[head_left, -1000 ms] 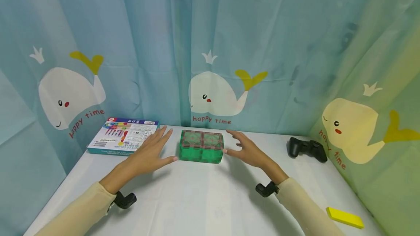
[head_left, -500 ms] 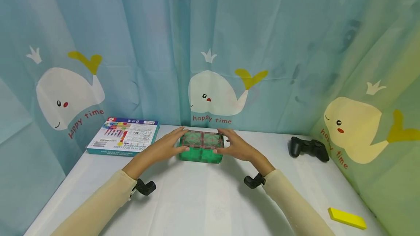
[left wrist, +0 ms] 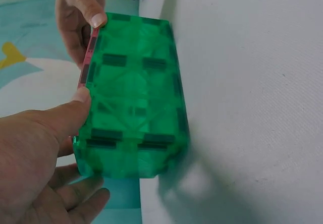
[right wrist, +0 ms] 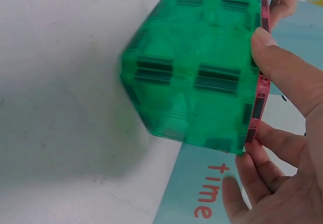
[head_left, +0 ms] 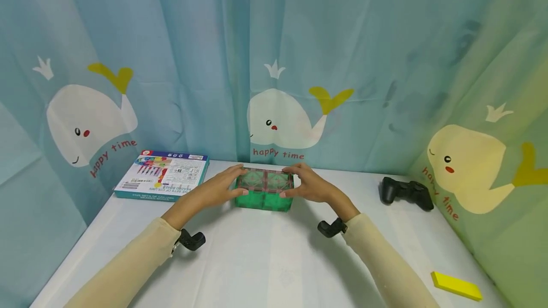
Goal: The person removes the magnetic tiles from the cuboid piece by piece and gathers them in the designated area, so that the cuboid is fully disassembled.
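Note:
A box of translucent magnetic tiles (head_left: 263, 201) stands on the white table, with green sides and two pinkish-red tiles (head_left: 265, 180) across its top. At its left end, my left hand (head_left: 216, 188) grips the upper edges, thumb in front and fingers reaching behind. My right hand (head_left: 314, 187) holds the right end the same way. In the left wrist view the left thumb (left wrist: 75, 114) lies along the seam between red top and green front. The right thumb (right wrist: 277, 57) presses near that seam in the right wrist view. Fingertips behind the box are partly hidden.
A flat printed box (head_left: 160, 177) lies at the back left. To the right sit a black game controller (head_left: 406, 194) and, nearer the front, a yellow block (head_left: 456, 286). A whale-printed curtain (head_left: 201, 61) borders the table (head_left: 265, 260) at back and sides.
Both hands came inward from either side of the tile box and took hold of its top ends. Over the last half second they have stayed almost still.

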A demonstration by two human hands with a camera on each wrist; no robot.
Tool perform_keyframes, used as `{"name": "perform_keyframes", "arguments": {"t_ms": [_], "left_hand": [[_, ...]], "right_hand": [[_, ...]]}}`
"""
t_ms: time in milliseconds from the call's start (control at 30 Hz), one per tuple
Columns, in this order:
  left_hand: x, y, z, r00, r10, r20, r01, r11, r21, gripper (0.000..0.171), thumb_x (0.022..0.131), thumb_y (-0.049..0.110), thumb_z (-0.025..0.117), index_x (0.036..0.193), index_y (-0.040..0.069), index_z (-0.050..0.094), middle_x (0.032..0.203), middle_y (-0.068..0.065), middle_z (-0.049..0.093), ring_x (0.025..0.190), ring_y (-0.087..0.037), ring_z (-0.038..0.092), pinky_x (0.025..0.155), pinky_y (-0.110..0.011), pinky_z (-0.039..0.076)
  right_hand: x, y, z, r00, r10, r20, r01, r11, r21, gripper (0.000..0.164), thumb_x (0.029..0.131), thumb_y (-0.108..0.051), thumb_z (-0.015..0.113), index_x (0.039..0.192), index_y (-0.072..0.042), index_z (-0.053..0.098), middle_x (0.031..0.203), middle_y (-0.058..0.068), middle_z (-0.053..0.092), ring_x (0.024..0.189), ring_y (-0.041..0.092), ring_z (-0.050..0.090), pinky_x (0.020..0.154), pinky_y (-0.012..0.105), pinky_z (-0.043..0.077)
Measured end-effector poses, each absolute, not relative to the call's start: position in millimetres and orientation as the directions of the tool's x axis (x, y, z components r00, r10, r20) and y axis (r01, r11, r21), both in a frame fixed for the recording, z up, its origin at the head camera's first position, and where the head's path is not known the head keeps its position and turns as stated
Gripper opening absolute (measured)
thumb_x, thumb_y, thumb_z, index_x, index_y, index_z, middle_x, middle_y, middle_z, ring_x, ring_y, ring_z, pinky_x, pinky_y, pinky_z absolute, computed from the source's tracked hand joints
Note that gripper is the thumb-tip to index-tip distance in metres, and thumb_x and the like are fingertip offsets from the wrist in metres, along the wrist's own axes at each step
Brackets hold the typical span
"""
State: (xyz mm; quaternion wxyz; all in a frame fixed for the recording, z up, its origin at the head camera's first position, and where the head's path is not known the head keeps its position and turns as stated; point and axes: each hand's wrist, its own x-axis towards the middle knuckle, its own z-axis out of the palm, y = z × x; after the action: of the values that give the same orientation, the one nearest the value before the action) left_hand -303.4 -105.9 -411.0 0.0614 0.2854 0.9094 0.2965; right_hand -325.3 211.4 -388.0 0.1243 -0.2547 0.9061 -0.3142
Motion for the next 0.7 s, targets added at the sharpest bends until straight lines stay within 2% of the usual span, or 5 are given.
{"name": "perform_keyframes", "arguments": {"t_ms": [233,467,700], "left_hand": [[-305,-105,-410,-0.821,0.568,0.054,0.491,0.657,0.572,0.066,0.107,0.033,0.065,0.160,0.001,0.040,0.171,-0.021,0.027,0.159,-0.039,0.027,0.127,-0.057,0.030],[-305,-104,-410,-0.824,0.565,0.048,0.489,0.665,0.564,0.066,0.108,0.033,0.064,0.160,0.001,0.040,0.171,-0.022,0.026,0.158,-0.040,0.028,0.126,-0.057,0.032],[-305,-104,-409,-0.827,0.561,0.042,0.488,0.677,0.551,0.065,0.108,0.034,0.063,0.160,0.003,0.040,0.171,-0.021,0.025,0.158,-0.041,0.029,0.124,-0.058,0.034]], "right_hand": [[-326,211,-388,-0.849,-0.525,-0.057,-0.394,0.702,-0.593,0.083,0.089,-0.040,0.087,0.155,-0.006,0.050,0.150,0.021,0.041,0.141,0.042,0.039,0.112,0.062,0.043],[-321,211,-388,-0.862,-0.507,-0.031,-0.410,0.731,-0.545,0.081,0.088,-0.043,0.087,0.152,-0.008,0.052,0.150,0.018,0.043,0.139,0.036,0.039,0.112,0.063,0.041],[-315,208,-391,-0.874,-0.484,0.031,-0.426,0.735,-0.527,0.083,0.087,-0.041,0.089,0.152,-0.006,0.051,0.146,0.016,0.044,0.134,0.037,0.041,0.109,0.061,0.042]]}}
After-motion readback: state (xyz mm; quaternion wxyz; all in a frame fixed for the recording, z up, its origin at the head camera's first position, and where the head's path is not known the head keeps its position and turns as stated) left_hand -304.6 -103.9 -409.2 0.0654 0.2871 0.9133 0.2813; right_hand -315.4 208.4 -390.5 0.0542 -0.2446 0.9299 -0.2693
